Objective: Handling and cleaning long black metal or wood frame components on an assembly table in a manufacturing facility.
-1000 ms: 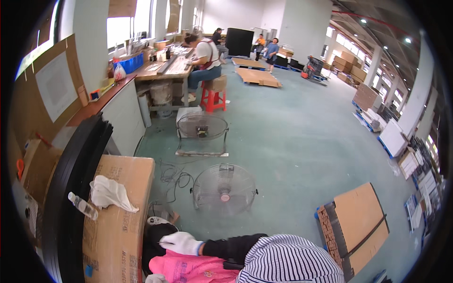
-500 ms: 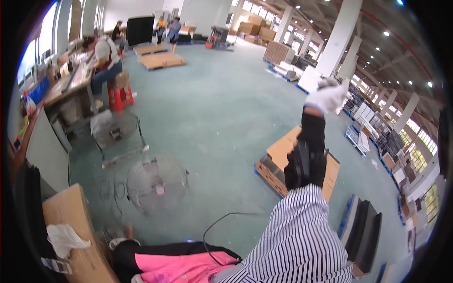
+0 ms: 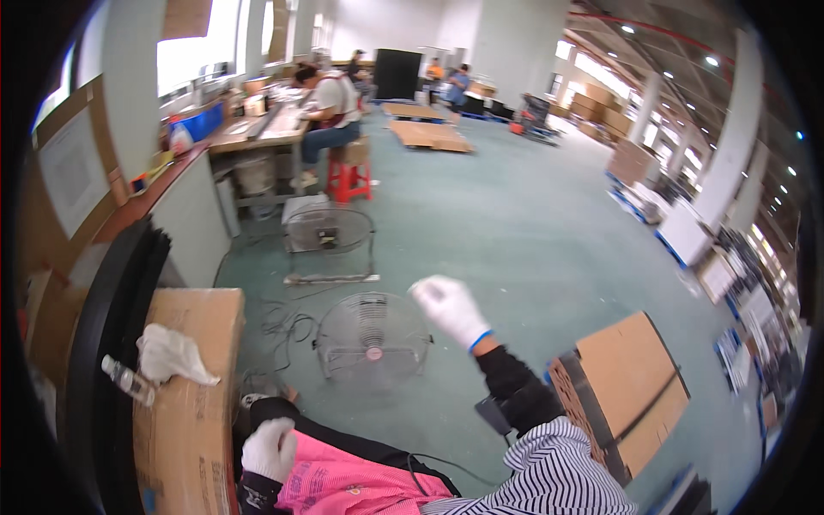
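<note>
My right hand (image 3: 452,311), in a white glove with a blue cuff edge, is held out in mid-air above the floor, just beyond the wire fan (image 3: 373,343). Its fingers are closed together; whatever may be between them is too small to make out. Low at the left, my left hand (image 3: 269,448), also white-gloved, sits by the pink apron (image 3: 343,476) on my lap. Its fingers are curled in, and their inside is hidden. Beside it stands a cardboard box (image 3: 193,429) bearing a crumpled white cloth (image 3: 172,354) and a clear bottle (image 3: 129,381).
A second fan (image 3: 329,236) stands farther off, with loose cables on the floor. Flat cardboard (image 3: 631,369) is stacked at the right. Black strips (image 3: 116,326) lean at the left. A person (image 3: 335,107) sits at a workbench beside a red stool (image 3: 349,182).
The view has turned left. My right arm has come down from the upper right and in toward the middle. My left hand now shows at the lower left.
</note>
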The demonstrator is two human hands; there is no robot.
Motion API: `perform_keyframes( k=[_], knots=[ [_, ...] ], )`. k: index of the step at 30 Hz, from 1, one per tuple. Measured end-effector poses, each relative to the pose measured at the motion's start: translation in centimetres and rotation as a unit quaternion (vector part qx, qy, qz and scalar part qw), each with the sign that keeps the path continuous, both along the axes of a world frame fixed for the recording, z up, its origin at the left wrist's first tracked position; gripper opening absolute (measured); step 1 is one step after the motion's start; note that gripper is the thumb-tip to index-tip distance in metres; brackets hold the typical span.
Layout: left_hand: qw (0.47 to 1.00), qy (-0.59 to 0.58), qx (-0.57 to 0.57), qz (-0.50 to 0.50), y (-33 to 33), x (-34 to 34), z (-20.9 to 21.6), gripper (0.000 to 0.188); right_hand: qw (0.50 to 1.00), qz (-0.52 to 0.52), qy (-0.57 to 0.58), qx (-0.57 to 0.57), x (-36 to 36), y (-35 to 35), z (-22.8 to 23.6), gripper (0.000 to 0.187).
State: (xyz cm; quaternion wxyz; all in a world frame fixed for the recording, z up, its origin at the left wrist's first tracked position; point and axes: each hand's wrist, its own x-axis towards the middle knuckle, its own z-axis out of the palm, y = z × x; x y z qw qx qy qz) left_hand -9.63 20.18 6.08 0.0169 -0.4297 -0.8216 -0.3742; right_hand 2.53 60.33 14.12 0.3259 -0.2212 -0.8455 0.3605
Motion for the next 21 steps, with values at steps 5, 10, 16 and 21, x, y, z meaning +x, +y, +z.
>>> perform_keyframes(
  k=[5, 10, 16, 21],
  knots=[
    [0.98, -0.056, 0.181, -0.059, 2.9, 5.9, 17.2, 0.026, 0.902, 0.221, -0.325, 0.178, -7.7, -11.3, -3.8, 0.033],
    [0.958, -0.166, 0.204, -0.111, 6.7, 8.1, 25.3, 0.043, 0.854, 0.436, -0.177, 0.222, -10.5, -16.5, -11.7, 0.028],
    [0.987, -0.072, 0.124, -0.075, 12.9, 9.4, 29.6, 0.043, 0.723, 0.518, -0.377, 0.257, -12.1, -22.2, -14.1, 0.025],
    [0.968, -0.048, 0.166, -0.179, 16.6, 8.6, 30.2, 0.044, 0.739, 0.531, -0.366, 0.197, -11.2, -20.9, -14.7, 0.027]
  ],
)
